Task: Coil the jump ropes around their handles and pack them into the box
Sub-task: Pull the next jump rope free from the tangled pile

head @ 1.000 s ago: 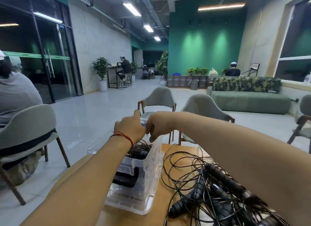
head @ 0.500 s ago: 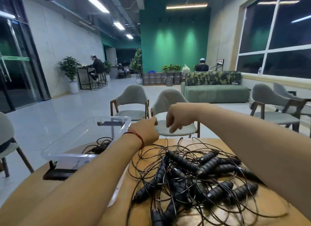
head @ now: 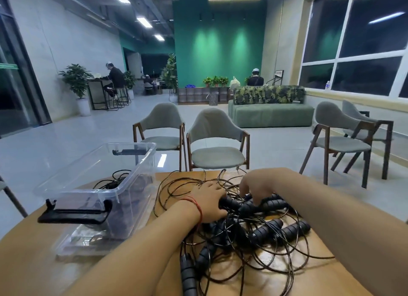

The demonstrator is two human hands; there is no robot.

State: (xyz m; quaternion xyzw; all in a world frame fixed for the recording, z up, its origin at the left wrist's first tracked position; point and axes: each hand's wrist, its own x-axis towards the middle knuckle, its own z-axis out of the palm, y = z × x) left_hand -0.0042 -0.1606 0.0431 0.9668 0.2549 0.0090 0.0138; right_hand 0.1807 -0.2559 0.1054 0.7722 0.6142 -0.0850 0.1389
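Observation:
A tangled pile of black jump ropes [head: 267, 230] with ribbed handles and thin cords lies on the wooden table [head: 313, 278]. My left hand [head: 209, 202], a red string at its wrist, is closed around one black handle [head: 230, 203] at the pile's far side. Just to its right, my right hand [head: 257, 184] curls its fingers down onto another handle [head: 268, 204]; its grip is hidden. The clear plastic box [head: 72, 191] stands to the left of the pile, with a coiled rope [head: 112, 183] inside it.
The box has black latches [head: 72, 215] and rests on what looks like its clear lid [head: 72, 244]. Two grey chairs [head: 217, 141] stand just beyond the table's far edge, more chairs [head: 337, 137] at right. People sit far back in the room.
My view has swung right from the box to the pile. Both hands came away from the box, moved right and dropped onto the ropes, the left closing on a handle.

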